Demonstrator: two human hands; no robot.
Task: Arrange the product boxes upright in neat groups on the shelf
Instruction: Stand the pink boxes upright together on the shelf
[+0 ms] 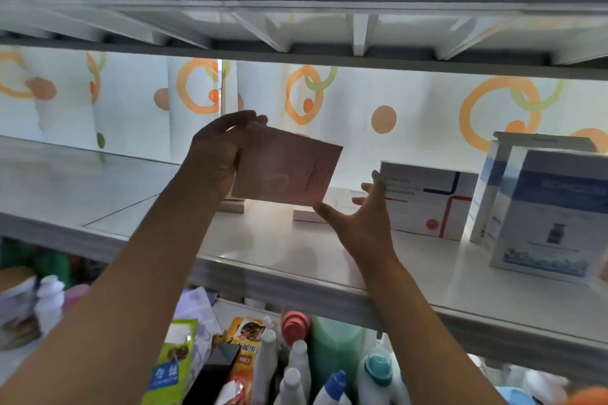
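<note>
Left hand (215, 158) grips the pink box (284, 169) by its left edge, tilted above the shelf (296, 260). Right hand (360, 220), fingers spread, touches its lower right corner. Shelf's left side is bare; 3 boxes (427, 200) stand right.

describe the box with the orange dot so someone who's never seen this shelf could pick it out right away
Start at the white shelf at chest height, backed by a curtain with orange rings. Right of the pink box held in the left hand, just beyond the right hand, stands a white box. Unlike the taller blue-and-white boxes to its right, it is low and wide, with red and navy lines and an orange dot.
</note>
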